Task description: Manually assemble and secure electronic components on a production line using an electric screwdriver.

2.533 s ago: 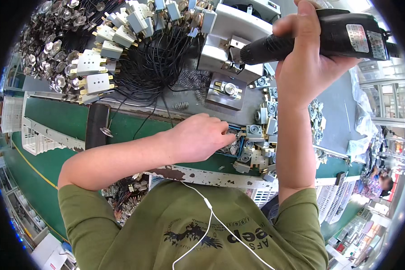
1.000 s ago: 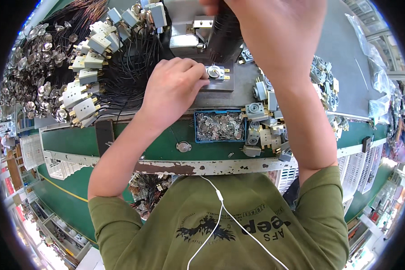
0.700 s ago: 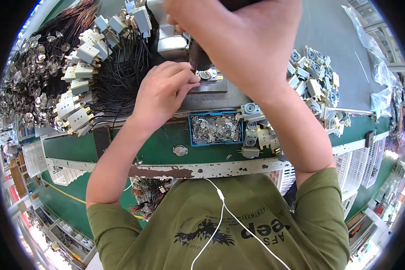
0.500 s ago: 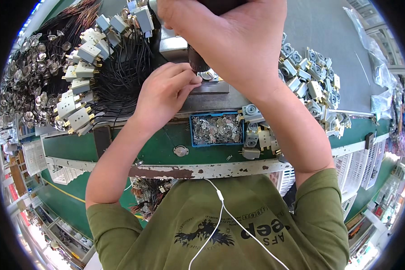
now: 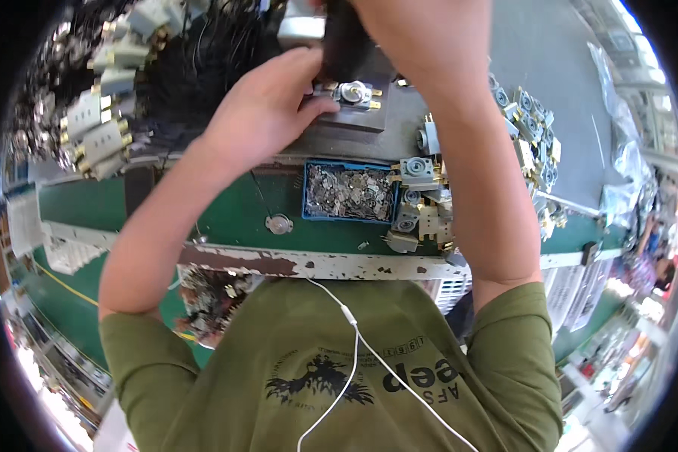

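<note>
We see the green tabletop [image 5: 226,215] stretching under both forearms, with a grey metal fixture plate [image 5: 369,132] just ahead of the left hand. Left of that hand lies a tangle of black wires with pale grey connector blocks [image 5: 102,135]. Just below the left hand's wrist sits a blue tray of small metal parts [image 5: 350,193], and beside the right forearm a cluster of grey-and-brass components [image 5: 422,207]. Our right hand [image 5: 422,38] is closed around a dark tool [image 5: 344,45] — the tool stands upright, just beside the left fingers. The left hand [image 5: 267,113] rests with fingers loosely bent, fingertips touching a small round metal component with brass tabs [image 5: 352,93] on the plate, steadying it — not wrapped around it.
</note>
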Tool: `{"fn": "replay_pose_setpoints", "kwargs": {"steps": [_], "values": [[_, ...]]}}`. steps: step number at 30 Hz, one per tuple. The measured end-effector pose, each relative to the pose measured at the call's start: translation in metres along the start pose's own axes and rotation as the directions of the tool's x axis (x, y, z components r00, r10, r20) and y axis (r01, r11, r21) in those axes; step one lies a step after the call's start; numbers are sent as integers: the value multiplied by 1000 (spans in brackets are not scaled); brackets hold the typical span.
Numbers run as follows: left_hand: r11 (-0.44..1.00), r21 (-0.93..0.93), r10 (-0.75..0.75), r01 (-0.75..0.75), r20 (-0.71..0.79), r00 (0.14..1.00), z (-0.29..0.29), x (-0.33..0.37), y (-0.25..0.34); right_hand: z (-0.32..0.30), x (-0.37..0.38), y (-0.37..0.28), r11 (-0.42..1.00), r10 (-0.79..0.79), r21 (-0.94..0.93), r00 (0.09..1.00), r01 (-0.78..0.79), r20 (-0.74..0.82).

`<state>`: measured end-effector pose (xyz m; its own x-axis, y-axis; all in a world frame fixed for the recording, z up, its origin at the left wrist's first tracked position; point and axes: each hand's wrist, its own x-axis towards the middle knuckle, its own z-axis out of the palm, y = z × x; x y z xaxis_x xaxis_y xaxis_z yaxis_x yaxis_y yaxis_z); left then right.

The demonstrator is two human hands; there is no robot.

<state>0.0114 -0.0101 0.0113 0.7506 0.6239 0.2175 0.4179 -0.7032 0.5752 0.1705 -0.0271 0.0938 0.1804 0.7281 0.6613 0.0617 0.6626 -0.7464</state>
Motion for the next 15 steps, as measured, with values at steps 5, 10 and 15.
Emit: {"fn": "replay_pose_setpoints", "kwargs": {"steps": [5,10,15], "values": [[988,154,-25,-13,242,970,-18,13,-1,20,-16,0,994,-46,101,999,49,-27],[979,201,-102,36,329,939,-20,12,3,27,-22,-5,994,98,57,992,-94,-77],[982,176,-119,62,330,936,-19,16,6,10,-1,24,945,-258,213,966,249,16]]}}
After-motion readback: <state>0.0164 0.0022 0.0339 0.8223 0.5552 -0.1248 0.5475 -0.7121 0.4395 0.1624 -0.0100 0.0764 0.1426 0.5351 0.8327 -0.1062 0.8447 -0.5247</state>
